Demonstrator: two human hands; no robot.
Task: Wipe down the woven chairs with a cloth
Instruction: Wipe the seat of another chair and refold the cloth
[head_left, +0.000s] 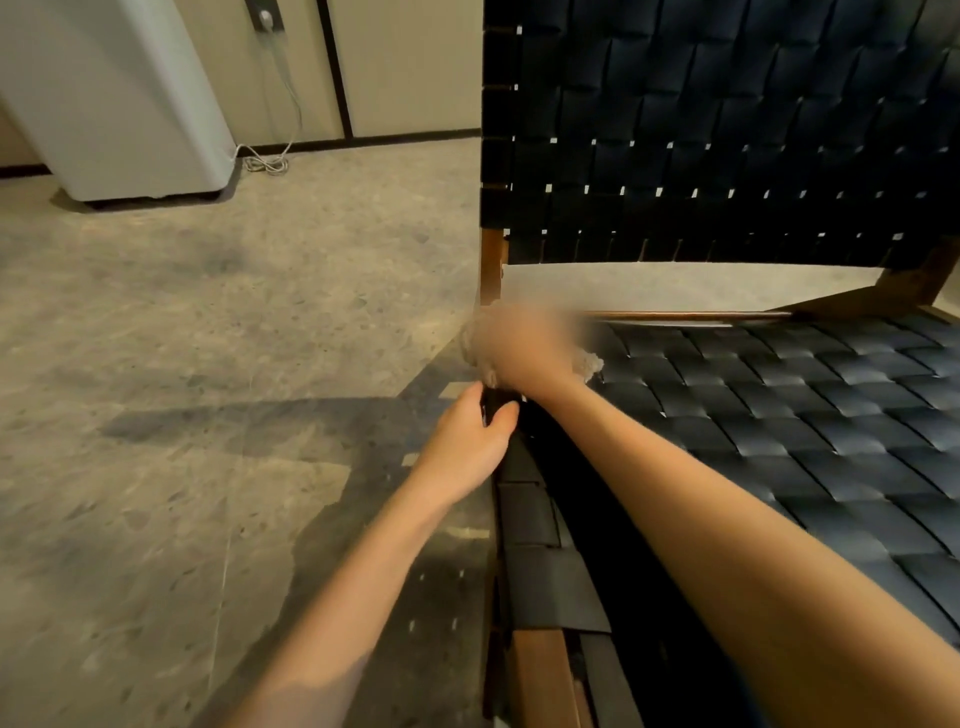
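Your right hand (519, 348), blurred: fingers bunched around the pale cloth (588, 364), on the woven seat (779, 415) at its rear left corner, beside the wooden post (492, 270). Your left hand (467, 441): fingers and thumb clasping the seat's left edge. Speckled floor (208, 322) beneath.

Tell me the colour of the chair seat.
The seat is dark blue-black, basket-woven; head view shows it.

Both forearms reach forward; left hand (467, 441) pinches the seat edge (524, 470); just beyond it, the blurred right hand (519, 348) clutches a cloth (589, 364).
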